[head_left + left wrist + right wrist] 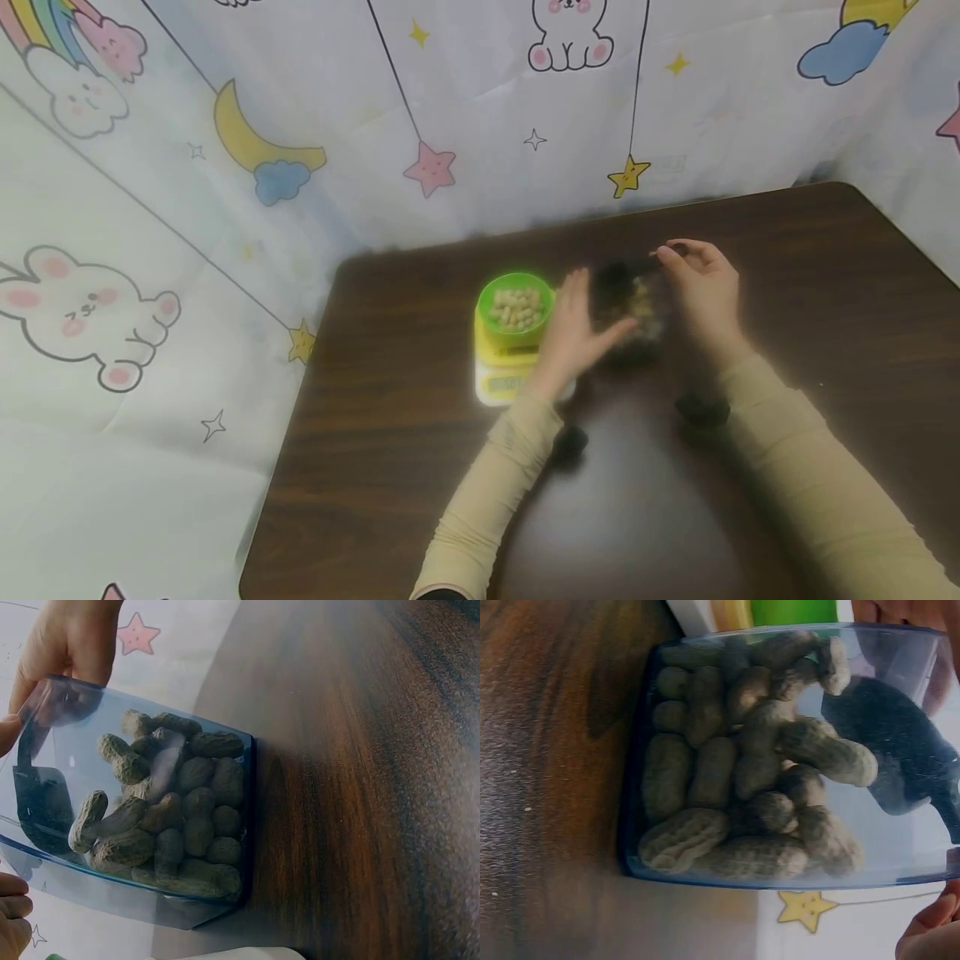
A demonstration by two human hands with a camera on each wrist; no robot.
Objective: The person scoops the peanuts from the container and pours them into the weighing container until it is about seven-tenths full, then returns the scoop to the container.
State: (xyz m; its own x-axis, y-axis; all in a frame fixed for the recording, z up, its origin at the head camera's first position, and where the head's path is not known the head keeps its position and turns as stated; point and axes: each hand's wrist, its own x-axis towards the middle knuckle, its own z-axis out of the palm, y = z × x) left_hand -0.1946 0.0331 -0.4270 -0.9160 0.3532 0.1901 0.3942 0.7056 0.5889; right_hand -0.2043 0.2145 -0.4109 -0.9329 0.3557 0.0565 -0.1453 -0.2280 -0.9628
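Note:
A clear, bluish plastic container (705,881) holds several unshelled peanuts (705,780) and stands on the dark table. Inside it, above the peanuts, shows the dark bowl of a black scoop (885,742). With thumb and fingers my right hand (705,287) pinches the scoop's handle end above the container's far right. My left hand (573,333) is at the container's left side, fingers extended and thumb spread towards it. Whether that hand touches the wall is too blurred to tell. Left of it, a green bowl (491,321) of pale peanuts (517,308) sits on a yellow-and-white scale (487,358).
Brown wood-grain table (375,467) surrounds the things, with its left edge towards the white cartoon-print cloth (337,100). Dark wrist devices (570,447) hang under both forearms. My left forearm partly covers the scale's display.

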